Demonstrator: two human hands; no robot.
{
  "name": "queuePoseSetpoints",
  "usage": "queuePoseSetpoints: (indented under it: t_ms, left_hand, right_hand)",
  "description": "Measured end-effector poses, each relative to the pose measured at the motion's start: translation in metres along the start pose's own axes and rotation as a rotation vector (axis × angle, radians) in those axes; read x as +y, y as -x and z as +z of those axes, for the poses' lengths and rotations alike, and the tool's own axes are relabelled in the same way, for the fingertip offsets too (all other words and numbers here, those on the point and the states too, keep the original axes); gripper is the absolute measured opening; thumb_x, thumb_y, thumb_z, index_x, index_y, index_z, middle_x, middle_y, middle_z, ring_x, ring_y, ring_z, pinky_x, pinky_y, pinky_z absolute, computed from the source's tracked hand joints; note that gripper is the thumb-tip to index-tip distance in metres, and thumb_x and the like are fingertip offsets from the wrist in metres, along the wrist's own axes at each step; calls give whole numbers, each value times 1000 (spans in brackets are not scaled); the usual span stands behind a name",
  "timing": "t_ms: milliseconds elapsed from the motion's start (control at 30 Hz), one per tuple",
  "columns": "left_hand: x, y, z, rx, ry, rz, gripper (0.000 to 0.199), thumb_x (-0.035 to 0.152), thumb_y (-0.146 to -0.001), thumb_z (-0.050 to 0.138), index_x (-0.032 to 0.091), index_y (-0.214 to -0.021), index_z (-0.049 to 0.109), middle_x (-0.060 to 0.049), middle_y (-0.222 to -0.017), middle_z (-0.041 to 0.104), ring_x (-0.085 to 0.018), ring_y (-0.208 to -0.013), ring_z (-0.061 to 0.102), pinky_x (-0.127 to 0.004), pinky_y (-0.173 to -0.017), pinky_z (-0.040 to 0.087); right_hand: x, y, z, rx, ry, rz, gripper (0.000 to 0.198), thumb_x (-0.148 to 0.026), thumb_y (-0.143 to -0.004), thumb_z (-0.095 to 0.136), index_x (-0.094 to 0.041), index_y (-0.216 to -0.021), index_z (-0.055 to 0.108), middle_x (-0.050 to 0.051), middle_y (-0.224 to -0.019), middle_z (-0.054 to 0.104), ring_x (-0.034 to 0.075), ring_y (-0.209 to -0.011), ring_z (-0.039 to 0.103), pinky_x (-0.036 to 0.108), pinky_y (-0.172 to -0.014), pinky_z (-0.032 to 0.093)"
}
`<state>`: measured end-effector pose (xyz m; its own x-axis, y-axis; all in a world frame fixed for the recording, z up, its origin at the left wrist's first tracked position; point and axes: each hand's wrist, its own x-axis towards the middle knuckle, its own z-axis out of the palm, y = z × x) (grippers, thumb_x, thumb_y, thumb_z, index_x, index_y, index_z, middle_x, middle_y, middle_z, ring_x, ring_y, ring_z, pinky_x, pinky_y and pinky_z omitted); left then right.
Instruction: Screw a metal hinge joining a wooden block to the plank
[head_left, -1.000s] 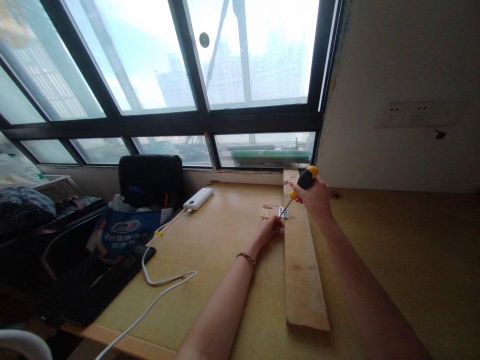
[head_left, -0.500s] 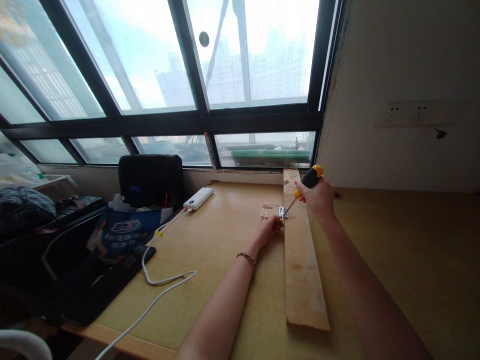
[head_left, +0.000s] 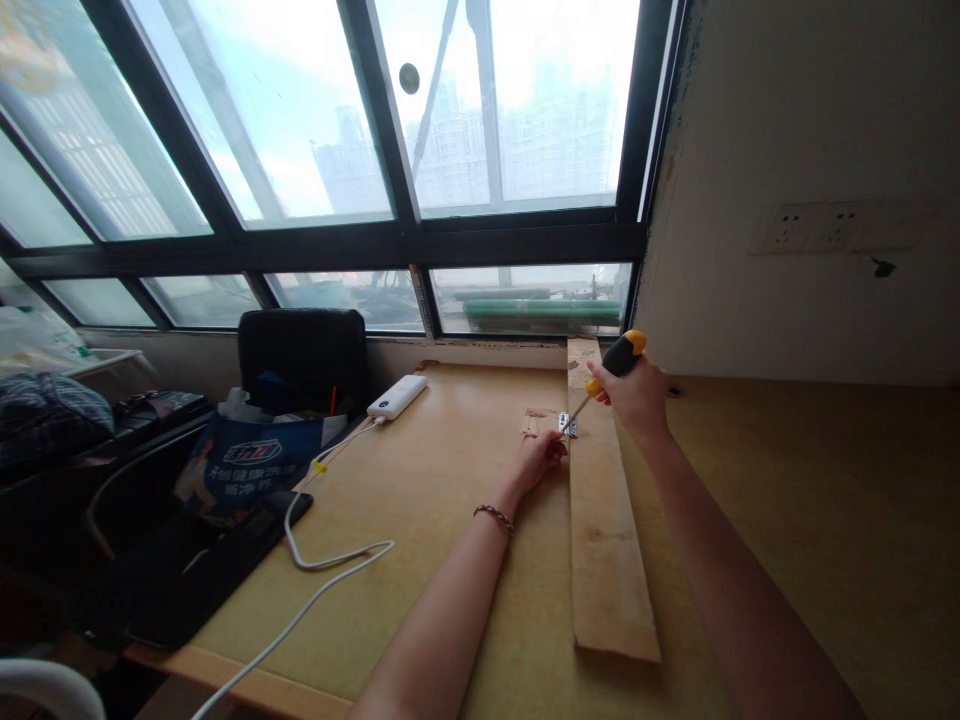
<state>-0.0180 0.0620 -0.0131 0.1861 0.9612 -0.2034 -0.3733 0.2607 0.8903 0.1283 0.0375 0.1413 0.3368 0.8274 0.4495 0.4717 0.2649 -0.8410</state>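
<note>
A long wooden board [head_left: 609, 540] lies lengthwise on the table [head_left: 442, 440]. At its left edge sits a small silver metal hinge [head_left: 573, 425], beside a short piece of wood [head_left: 538, 416]. My right hand [head_left: 639, 393] is wrapped round the black-and-yellow handle of a screwdriver [head_left: 621, 356], which slants down to the left with its tip at the hinge. Just below the hinge, my left hand [head_left: 538, 457] has its fingers curled together close to the screwdriver tip and the board's edge. What those fingers pinch is too small to make out.
A white power bank [head_left: 397, 397] with a white cable [head_left: 337, 565] rests at the table's left side. Beyond that edge are a black chair [head_left: 301, 360] and a blue bag [head_left: 251, 465]. Windows run along the back, and a wall with sockets [head_left: 814, 228] stands at the right.
</note>
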Motion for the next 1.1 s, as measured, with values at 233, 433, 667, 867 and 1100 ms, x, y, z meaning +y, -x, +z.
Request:
queuePoseSetpoints:
  t_ms: [233,433,667,867,1100]
  left_hand:
    - [-1,-1,-2,-35,-14,5,16,28,-70,54,12,-67,54,-3,-58,57,-7,-46,42,-19,-46,30]
    - [0,-1,-2,-46,-11,8,17,29,-70,55,12,-68,54,-3,-58,57,-6,-45,42,-19,-45,29]
    - [4,4,1,-60,32,-4,14,26,-68,55,13,-66,51,-4,-58,58,-6,-43,39,-19,-42,27]
    - [8,8,3,-54,6,-9,15,26,-68,55,12,-67,52,-4,-59,58,-5,-43,38,-19,-42,26]
    - [7,8,3,-54,1,21,14,25,-68,57,12,-68,52,-4,-62,58,-5,-46,38,-18,-44,26]
  right_hand:
    - [0,-1,0,-57,-2,-45,38,-44,-61,69,-18,-82,53,5,-67,66,19,-48,63,24,-39,50]
    - [6,-7,-5,-137,21,-97,41,-32,-57,71,-20,-91,50,0,-71,66,18,-57,65,30,-53,54]
    - [1,-7,-8,-1,237,-152,40,-45,-55,71,-19,-79,53,7,-73,67,27,-76,66,34,-66,51]
    - [-6,1,-5,-198,-33,-52,40,-38,-60,70,-19,-86,46,3,-71,66,18,-52,64,26,-47,50]
    - [0,-2,-5,-311,-154,-12,34,-25,-57,71,-18,-83,51,2,-72,66,17,-56,65,28,-51,53]
